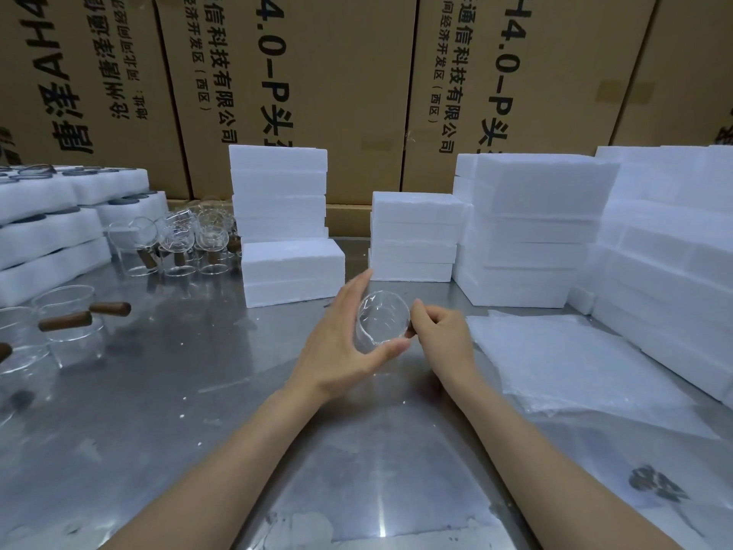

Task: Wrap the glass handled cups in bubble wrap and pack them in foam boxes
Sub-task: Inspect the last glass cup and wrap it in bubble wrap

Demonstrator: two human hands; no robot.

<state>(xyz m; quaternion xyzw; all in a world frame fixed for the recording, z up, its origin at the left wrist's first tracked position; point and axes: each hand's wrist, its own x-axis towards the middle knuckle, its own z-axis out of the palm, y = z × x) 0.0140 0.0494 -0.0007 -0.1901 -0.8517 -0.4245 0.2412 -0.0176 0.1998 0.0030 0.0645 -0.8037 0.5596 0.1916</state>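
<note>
A glass handled cup [382,321] is held over the middle of the metal table [198,391], its mouth facing me. My left hand [345,343] cups it from the left, fingers along the far side and thumb under the near rim. My right hand [440,335] pinches its brown wooden handle on the right side. A stack of bubble wrap sheets [575,363] lies flat to the right. A closed foam box [293,271] sits just behind the cup.
More glass cups with wooden handles [67,323] stand at the left and back left [190,240]. Stacks of white foam boxes [531,232] fill the back and right. Foam trays [51,240] sit far left. Cardboard cartons [317,73] form a wall behind.
</note>
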